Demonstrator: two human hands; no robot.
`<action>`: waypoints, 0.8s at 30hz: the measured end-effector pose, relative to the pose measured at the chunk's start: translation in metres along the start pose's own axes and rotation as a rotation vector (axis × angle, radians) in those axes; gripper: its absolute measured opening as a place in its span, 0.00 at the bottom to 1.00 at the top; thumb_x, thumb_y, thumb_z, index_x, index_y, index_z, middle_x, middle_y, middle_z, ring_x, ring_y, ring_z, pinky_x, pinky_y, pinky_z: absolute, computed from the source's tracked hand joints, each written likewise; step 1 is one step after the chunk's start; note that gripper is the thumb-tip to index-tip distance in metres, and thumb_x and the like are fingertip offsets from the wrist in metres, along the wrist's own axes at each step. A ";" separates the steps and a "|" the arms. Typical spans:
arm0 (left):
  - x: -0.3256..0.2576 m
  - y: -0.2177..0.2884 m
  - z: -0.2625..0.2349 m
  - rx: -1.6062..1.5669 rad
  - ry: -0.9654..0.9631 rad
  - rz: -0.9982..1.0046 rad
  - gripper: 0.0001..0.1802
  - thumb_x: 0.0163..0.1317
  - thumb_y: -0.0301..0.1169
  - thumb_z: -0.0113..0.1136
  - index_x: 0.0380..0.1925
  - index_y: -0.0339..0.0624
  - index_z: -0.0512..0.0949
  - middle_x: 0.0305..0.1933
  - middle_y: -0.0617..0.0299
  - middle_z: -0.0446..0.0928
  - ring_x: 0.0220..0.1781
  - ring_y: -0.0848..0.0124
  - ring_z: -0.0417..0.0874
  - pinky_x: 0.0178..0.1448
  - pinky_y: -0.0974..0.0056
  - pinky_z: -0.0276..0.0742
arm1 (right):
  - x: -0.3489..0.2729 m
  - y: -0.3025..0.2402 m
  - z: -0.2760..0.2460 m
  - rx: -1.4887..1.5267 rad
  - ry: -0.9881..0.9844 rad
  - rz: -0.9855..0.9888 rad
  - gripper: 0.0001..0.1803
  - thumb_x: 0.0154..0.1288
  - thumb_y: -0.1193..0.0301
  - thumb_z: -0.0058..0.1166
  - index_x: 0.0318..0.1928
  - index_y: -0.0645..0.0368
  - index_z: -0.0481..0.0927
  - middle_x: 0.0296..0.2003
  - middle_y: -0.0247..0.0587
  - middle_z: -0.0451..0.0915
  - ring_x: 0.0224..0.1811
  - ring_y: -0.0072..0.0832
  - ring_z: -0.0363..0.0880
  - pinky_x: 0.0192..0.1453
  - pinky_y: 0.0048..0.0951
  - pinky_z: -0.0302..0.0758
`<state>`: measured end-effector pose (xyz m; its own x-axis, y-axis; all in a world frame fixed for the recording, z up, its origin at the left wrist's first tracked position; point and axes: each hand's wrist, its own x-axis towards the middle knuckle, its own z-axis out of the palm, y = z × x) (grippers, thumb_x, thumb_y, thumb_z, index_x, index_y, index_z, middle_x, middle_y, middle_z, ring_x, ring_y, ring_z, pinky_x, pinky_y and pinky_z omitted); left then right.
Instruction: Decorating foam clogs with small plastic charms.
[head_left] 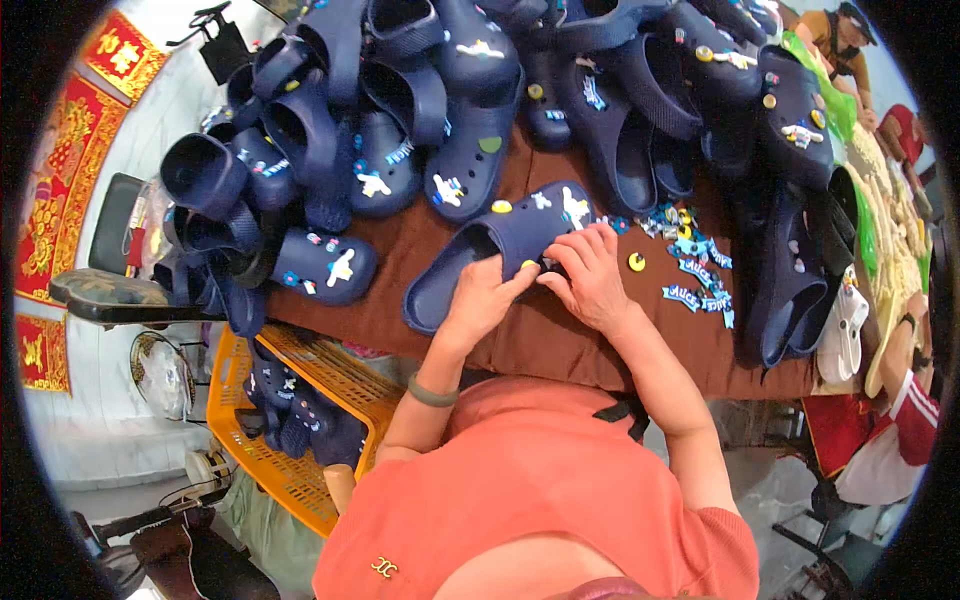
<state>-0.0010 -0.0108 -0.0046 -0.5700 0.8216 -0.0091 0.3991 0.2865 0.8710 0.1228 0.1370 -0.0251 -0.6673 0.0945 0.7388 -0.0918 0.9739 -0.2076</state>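
Note:
A navy clog (pixel 517 232) lies tilted in front of me on the brown cloth, its heel end to the left. White character charms and yellow round charms are fixed on its upper. My left hand (pixel 485 300) is closed on the clog's near side, its fingertips next to a yellow charm. On the toe end my right hand (pixel 592 280) curls its fingers, the thumb and forefinger close together at the near edge; anything small between them is hidden. Just right of that hand lie a loose yellow round charm (pixel 636 261) and a pile of blue ribbon-shaped charms (pixel 704 272).
Many navy clogs (pixel 395 150) are heaped along the far and left sides of the table. More stand at the right (pixel 790 280), beside a white clog (pixel 843 330). A yellow crate (pixel 355 385) holding clogs sits below left. Other people work at the right.

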 end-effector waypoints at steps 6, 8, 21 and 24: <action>-0.005 -0.010 0.005 -0.153 0.023 0.033 0.17 0.67 0.38 0.59 0.42 0.31 0.80 0.34 0.68 0.80 0.38 0.81 0.74 0.43 0.70 0.73 | -0.001 0.002 -0.005 0.024 0.093 0.133 0.15 0.56 0.65 0.64 0.40 0.57 0.77 0.41 0.39 0.76 0.46 0.39 0.72 0.55 0.44 0.63; -0.005 -0.021 0.002 -0.101 0.073 0.032 0.18 0.67 0.39 0.59 0.40 0.31 0.81 0.31 0.62 0.80 0.35 0.79 0.75 0.40 0.68 0.73 | -0.001 -0.002 -0.006 0.067 0.137 0.182 0.17 0.56 0.67 0.64 0.44 0.58 0.76 0.43 0.43 0.75 0.48 0.42 0.71 0.55 0.44 0.63; 0.189 0.169 -0.084 -0.229 0.575 0.367 0.35 0.67 0.56 0.51 0.32 0.26 0.81 0.26 0.55 0.80 0.33 0.67 0.80 0.39 0.58 0.73 | -0.007 0.005 0.001 0.280 0.165 0.320 0.17 0.61 0.73 0.59 0.50 0.62 0.72 0.47 0.53 0.73 0.51 0.49 0.73 0.56 0.42 0.71; 0.293 0.187 -0.099 0.198 0.551 0.341 0.46 0.58 0.67 0.46 0.44 0.27 0.80 0.53 0.36 0.78 0.58 0.43 0.78 0.63 0.46 0.69 | -0.007 -0.002 0.002 0.336 0.070 0.347 0.17 0.61 0.74 0.60 0.49 0.63 0.73 0.48 0.54 0.73 0.50 0.50 0.74 0.54 0.41 0.73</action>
<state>-0.1646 0.2345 0.2046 -0.6509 0.5260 0.5474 0.7154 0.1836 0.6742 0.1260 0.1341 -0.0307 -0.6507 0.4270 0.6279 -0.1137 0.7628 -0.6366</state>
